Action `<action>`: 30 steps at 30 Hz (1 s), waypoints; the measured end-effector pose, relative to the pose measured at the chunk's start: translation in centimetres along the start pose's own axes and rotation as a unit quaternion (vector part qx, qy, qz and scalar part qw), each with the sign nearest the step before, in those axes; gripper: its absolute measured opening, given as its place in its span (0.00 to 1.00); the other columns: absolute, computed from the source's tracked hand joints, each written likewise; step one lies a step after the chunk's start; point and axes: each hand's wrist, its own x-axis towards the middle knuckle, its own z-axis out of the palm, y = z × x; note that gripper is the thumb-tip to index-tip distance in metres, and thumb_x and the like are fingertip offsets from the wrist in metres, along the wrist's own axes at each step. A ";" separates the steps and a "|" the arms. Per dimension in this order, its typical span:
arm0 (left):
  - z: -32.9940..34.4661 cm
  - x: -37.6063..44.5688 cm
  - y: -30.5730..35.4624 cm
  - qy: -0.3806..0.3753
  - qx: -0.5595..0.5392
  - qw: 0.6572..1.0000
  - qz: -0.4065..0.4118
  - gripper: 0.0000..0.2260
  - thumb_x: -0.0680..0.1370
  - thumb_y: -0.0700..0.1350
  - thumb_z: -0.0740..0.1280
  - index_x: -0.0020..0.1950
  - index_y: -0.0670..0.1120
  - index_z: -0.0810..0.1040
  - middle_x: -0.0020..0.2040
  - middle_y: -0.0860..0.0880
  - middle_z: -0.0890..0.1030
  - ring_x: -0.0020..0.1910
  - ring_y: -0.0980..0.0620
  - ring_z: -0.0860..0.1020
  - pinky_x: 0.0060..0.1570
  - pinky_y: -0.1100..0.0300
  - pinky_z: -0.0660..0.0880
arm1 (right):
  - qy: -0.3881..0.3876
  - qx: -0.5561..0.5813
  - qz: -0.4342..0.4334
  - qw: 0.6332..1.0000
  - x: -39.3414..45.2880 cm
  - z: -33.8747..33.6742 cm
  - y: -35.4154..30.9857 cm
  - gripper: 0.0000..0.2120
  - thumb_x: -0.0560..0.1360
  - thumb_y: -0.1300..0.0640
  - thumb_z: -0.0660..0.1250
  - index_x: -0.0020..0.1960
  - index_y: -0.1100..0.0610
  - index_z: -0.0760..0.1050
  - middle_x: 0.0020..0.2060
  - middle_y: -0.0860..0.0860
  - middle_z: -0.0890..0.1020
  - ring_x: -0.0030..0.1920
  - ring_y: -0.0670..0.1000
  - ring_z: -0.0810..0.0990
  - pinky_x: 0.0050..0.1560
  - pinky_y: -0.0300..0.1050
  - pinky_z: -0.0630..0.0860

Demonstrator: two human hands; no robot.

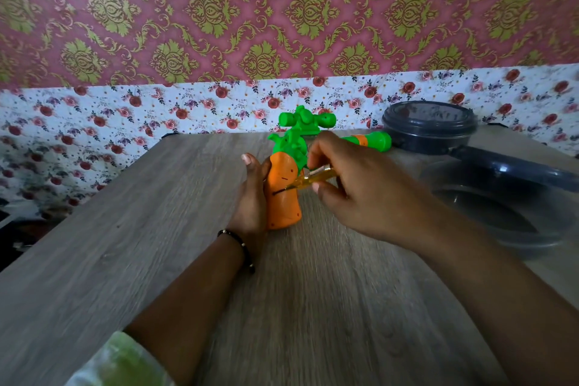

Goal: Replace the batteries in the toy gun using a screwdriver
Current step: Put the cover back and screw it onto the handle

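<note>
Nearest the camera: a pale green-and-white sleeve (125,360) covers the left forearm at the lower left edge, above the grey wood-grain desk (94,260).
Left wrist: a thin dark beaded bracelet (241,244) circles it.
Left hand: the left hand (252,197) is wrapped round the left side of the toy's grip, thumb pointing up beside it and the fingers hidden behind the plastic.
Toy gun: the orange and green plastic toy gun (283,194) rests on the desk near the middle, its grip end toward the camera. The grip is smooth, rounded orange plastic, widening at its base, with small dark screw holes on its face. Above it the body turns bright green, topped by a green scope-like tube, and a green barrel with an orange band reaches out to the right.
Screwdriver: the small screwdriver with a clear yellow handle (313,178) lies at a slant, its dark tip set against a hole on the orange grip.
Right hand: the right hand (354,185) pinches the yellow handle between thumb and curled fingers (316,150).
Right side of the desk: a clear round plastic container (501,216) sits well apart from the toy.
Farther right: a dark blue-grey frying pan with a long handle (438,131) stands behind the container.
Back: a white floral covering (125,110) lines the desk's far edge, below pink wallpaper with gold damask patterns (250,9).
</note>
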 end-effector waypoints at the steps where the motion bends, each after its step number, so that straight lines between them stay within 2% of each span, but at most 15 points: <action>1: 0.0 0.0 0.0 0.002 0.004 1.000 0.005 0.42 0.67 0.77 0.50 0.69 0.52 0.75 0.64 0.45 0.80 0.65 0.44 0.78 0.65 0.38 0.72 | -0.001 0.004 0.001 1.000 0.1 0.0 0.0 0.09 0.73 0.53 0.66 0.51 0.52 0.68 0.34 0.41 0.70 0.35 0.42 0.69 0.37 0.43 0.63; 2: 0.0 0.0 0.0 0.002 0.008 1.000 0.009 0.42 0.67 0.77 0.51 0.69 0.52 0.75 0.64 0.44 0.81 0.65 0.44 0.78 0.65 0.40 0.73 | 0.008 -0.004 0.005 1.000 0.1 -0.1 0.1 0.08 0.73 0.53 0.67 0.50 0.51 0.69 0.34 0.42 0.71 0.35 0.44 0.69 0.37 0.43 0.63; 5: -0.1 0.2 -0.2 0.000 0.012 1.000 0.010 0.40 0.70 0.75 0.49 0.69 0.51 0.75 0.64 0.44 0.80 0.64 0.45 0.79 0.60 0.48 0.76 | 0.049 -0.055 0.010 0.997 0.1 -0.2 0.0 0.11 0.73 0.46 0.66 0.50 0.52 0.71 0.35 0.48 0.78 0.39 0.53 0.77 0.37 0.47 0.72; 8: -0.1 0.2 -0.2 -0.009 0.000 1.000 0.006 0.39 0.71 0.74 0.48 0.71 0.51 0.73 0.65 0.44 0.80 0.65 0.44 0.78 0.66 0.40 0.72 | 0.040 -0.134 0.009 0.990 -0.1 -0.3 -0.1 0.21 0.74 0.36 0.57 0.52 0.53 0.71 0.37 0.51 0.79 0.42 0.55 0.79 0.38 0.47 0.74; 10: -0.1 0.2 -0.2 -0.015 -0.001 1.000 0.009 0.39 0.72 0.73 0.47 0.70 0.50 0.73 0.65 0.44 0.80 0.66 0.44 0.77 0.68 0.38 0.70 | 0.025 -0.101 -0.010 0.995 -0.2 -0.4 0.0 0.19 0.74 0.40 0.58 0.56 0.53 0.68 0.47 0.51 0.79 0.45 0.53 0.79 0.42 0.50 0.75; 11: -0.1 0.1 -0.2 -0.016 0.001 1.000 0.012 0.38 0.72 0.73 0.46 0.70 0.51 0.74 0.65 0.44 0.80 0.66 0.44 0.77 0.68 0.38 0.69 | 0.011 -0.056 -0.018 0.998 -0.2 -0.4 0.1 0.17 0.75 0.44 0.60 0.57 0.53 0.66 0.50 0.50 0.78 0.43 0.50 0.77 0.42 0.50 0.74; 12: -0.1 0.1 -0.2 -0.017 0.002 1.000 0.013 0.39 0.72 0.73 0.47 0.70 0.51 0.74 0.65 0.44 0.80 0.66 0.44 0.77 0.68 0.38 0.69 | -0.002 -0.010 -0.024 1.000 -0.1 -0.4 0.1 0.15 0.75 0.48 0.62 0.57 0.53 0.65 0.49 0.49 0.76 0.39 0.45 0.74 0.41 0.48 0.72; 14: -0.1 0.1 -0.2 -0.018 0.002 1.000 0.013 0.39 0.71 0.74 0.48 0.70 0.51 0.74 0.65 0.45 0.80 0.66 0.44 0.77 0.68 0.38 0.69 | -0.011 0.036 -0.029 0.999 0.2 -0.2 0.0 0.09 0.75 0.53 0.64 0.52 0.53 0.67 0.39 0.44 0.71 0.33 0.40 0.67 0.35 0.44 0.66; 17: -0.1 0.1 -0.2 -0.015 0.004 1.000 0.009 0.40 0.70 0.75 0.48 0.69 0.51 0.75 0.65 0.45 0.80 0.66 0.45 0.77 0.68 0.38 0.70 | 0.016 0.004 -0.014 1.000 0.2 0.1 0.0 0.09 0.75 0.50 0.64 0.50 0.55 0.70 0.31 0.44 0.71 0.32 0.46 0.70 0.33 0.47 0.70; 19: -0.1 0.1 -0.2 -0.016 0.007 1.000 0.005 0.41 0.68 0.77 0.50 0.69 0.51 0.75 0.65 0.44 0.80 0.66 0.44 0.77 0.68 0.38 0.69 | 0.030 -0.067 0.001 0.997 0.1 0.0 -0.2 0.15 0.75 0.44 0.61 0.54 0.54 0.71 0.35 0.50 0.78 0.36 0.53 0.76 0.37 0.51 0.74; 21: -0.2 0.1 -0.2 -0.019 0.008 1.000 0.005 0.42 0.68 0.77 0.51 0.69 0.51 0.75 0.65 0.44 0.80 0.66 0.44 0.77 0.69 0.38 0.69 | 0.032 -0.127 0.005 0.991 0.0 -0.1 -0.3 0.19 0.75 0.40 0.58 0.55 0.53 0.68 0.41 0.52 0.80 0.42 0.55 0.78 0.39 0.50 0.75; 22: -0.2 0.1 -0.2 -0.019 0.008 1.000 0.006 0.41 0.69 0.77 0.50 0.69 0.51 0.75 0.65 0.44 0.80 0.66 0.44 0.77 0.69 0.38 0.69 | 0.021 -0.123 0.002 0.992 -0.1 -0.1 -0.3 0.18 0.75 0.40 0.59 0.55 0.53 0.66 0.45 0.51 0.79 0.45 0.55 0.78 0.41 0.50 0.75; 24: -0.2 0.0 -0.1 -0.018 0.010 1.000 0.010 0.40 0.69 0.76 0.50 0.68 0.51 0.76 0.65 0.44 0.80 0.66 0.43 0.77 0.68 0.37 0.69 | -0.006 -0.033 -0.010 0.999 -0.2 -0.1 -0.3 0.16 0.75 0.47 0.63 0.56 0.53 0.64 0.50 0.50 0.75 0.46 0.53 0.77 0.43 0.51 0.74; 27: 0.0 0.0 0.0 -0.005 0.013 1.000 0.007 0.38 0.70 0.75 0.49 0.66 0.52 0.77 0.64 0.44 0.81 0.66 0.43 0.77 0.67 0.37 0.70 | -0.025 0.023 -0.016 0.999 0.1 -0.2 -0.4 0.12 0.74 0.56 0.66 0.55 0.54 0.67 0.44 0.46 0.73 0.41 0.50 0.72 0.40 0.46 0.67; 30: 0.0 0.1 -0.1 -0.003 0.010 1.000 0.001 0.37 0.73 0.72 0.46 0.68 0.51 0.75 0.64 0.45 0.81 0.65 0.44 0.78 0.66 0.38 0.71 | -0.006 -0.058 0.001 0.998 0.1 -0.1 -0.7 0.11 0.76 0.48 0.63 0.53 0.55 0.70 0.41 0.52 0.79 0.44 0.55 0.77 0.38 0.46 0.68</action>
